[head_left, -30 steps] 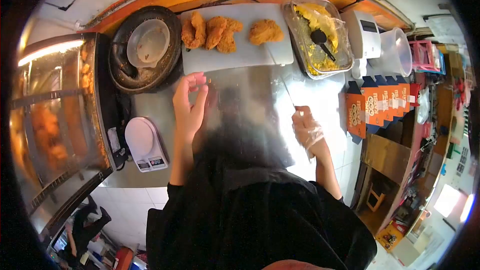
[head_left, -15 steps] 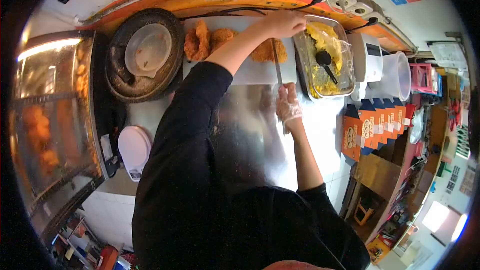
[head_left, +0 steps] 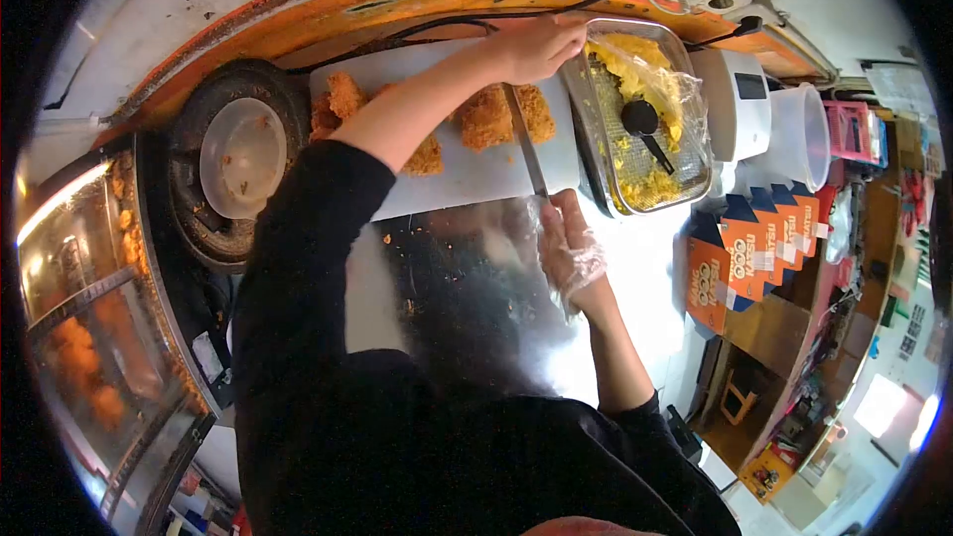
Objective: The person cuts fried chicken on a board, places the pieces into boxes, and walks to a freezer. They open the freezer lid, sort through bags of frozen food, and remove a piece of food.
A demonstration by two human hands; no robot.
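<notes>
My gloved right hand [head_left: 568, 246] is closed round the handle of a long knife [head_left: 528, 144]. Its blade lies across a golden breaded fried cutlet [head_left: 486, 119] on a white cutting board [head_left: 467, 184], with a piece on either side. Above the cutlet, my bare left hand [head_left: 541, 48] is over the blade's far end, fingers curled beside the glass tray's rim; what they hold, if anything, is hidden. More fried pieces [head_left: 345, 96] lie at the board's left, partly behind my left forearm.
The glass tray [head_left: 617, 201] on the right holds yellow shreds, plastic wrap and a black scoop [head_left: 640, 119]. Orange boxes [head_left: 740, 253] stand further right. A black pan [head_left: 189, 223] with a plastic bowl [head_left: 241, 159] is left, beside a lit glass display case [head_left: 89, 337].
My view has shifted and tilted. The knife now lies between two portions of the cutlet, with its blade slanting more. Both hands stay at the knife.
</notes>
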